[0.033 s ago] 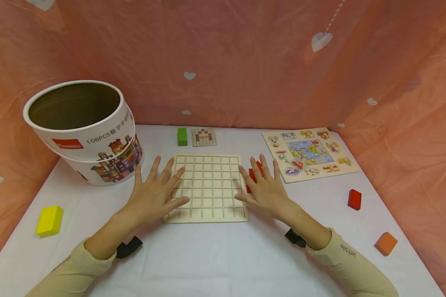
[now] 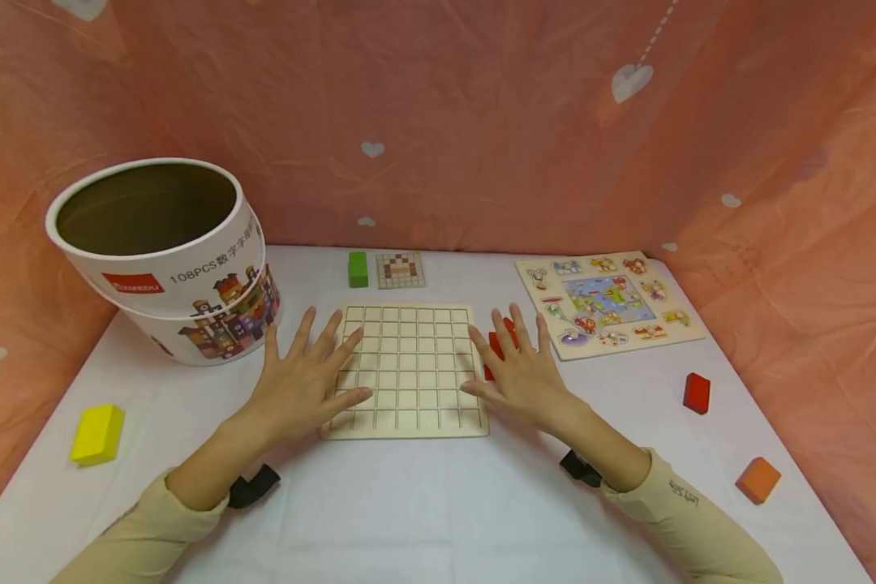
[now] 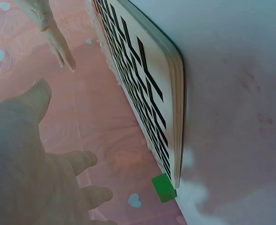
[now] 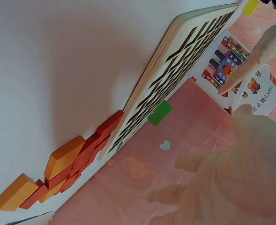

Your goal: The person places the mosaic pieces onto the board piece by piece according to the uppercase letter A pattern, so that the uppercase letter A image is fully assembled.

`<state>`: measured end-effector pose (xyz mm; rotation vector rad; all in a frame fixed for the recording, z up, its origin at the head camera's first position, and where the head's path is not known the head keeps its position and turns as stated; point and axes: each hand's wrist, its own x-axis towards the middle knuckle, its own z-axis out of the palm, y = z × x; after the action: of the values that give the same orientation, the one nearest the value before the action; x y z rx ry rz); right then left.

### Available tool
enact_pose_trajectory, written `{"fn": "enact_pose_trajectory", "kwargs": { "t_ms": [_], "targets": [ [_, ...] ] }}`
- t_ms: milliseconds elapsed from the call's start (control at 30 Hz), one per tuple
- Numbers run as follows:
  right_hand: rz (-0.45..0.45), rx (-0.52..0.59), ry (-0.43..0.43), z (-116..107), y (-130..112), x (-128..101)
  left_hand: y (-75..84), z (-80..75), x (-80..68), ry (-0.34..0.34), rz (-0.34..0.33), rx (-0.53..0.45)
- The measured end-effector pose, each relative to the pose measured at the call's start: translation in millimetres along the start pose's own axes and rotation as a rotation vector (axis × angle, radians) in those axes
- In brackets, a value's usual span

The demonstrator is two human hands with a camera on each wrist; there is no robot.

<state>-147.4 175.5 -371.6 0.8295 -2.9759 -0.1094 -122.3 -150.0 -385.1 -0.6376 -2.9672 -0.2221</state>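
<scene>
A pale wooden grid board (image 2: 407,369) lies flat on the white table. My left hand (image 2: 302,381) rests open with its fingers spread, the fingertips over the board's left edge. My right hand (image 2: 514,369) lies open the same way at the board's right edge, partly covering red blocks (image 2: 491,341). The right wrist view shows the board (image 4: 175,79) edge-on, with a row of red and orange blocks (image 4: 67,164) beside it and my right hand (image 4: 231,178) spread. In the left wrist view my left hand (image 3: 30,159) is spread next to the board (image 3: 147,84). Neither hand holds anything.
A large white cardboard tub (image 2: 161,251) stands open at the back left. Behind the board lie a green block (image 2: 358,268) and a small pattern card (image 2: 401,269). A picture puzzle (image 2: 609,302) lies at the right. Loose blocks: yellow (image 2: 98,432), red (image 2: 697,392), orange (image 2: 757,478).
</scene>
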Motion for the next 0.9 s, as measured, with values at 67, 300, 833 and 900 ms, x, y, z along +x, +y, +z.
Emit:
{"fn": "enact_pose_trajectory", "kwargs": {
  "t_ms": [67, 300, 833, 900],
  "targets": [
    [0.002, 0.0, -0.005, 0.1, 0.9, 0.3, -0.3, 0.1, 0.2, -0.003, -0.003, -0.004],
    [0.053, 0.168, -0.039, -2.2, 22.3, 2.9, -5.6, 2.0, -1.5, -0.021, 0.019, -0.064],
    [-0.062, 0.837, -0.177, 17.8, 120.0, 66.7, -37.7, 19.0, -10.7, -0.162, 0.2, -0.44],
    [-0.068, 0.824, -0.197, 20.8, 120.0, 72.3, -38.0, 19.5, -11.0, -0.178, 0.196, -0.473]
  ]
}}
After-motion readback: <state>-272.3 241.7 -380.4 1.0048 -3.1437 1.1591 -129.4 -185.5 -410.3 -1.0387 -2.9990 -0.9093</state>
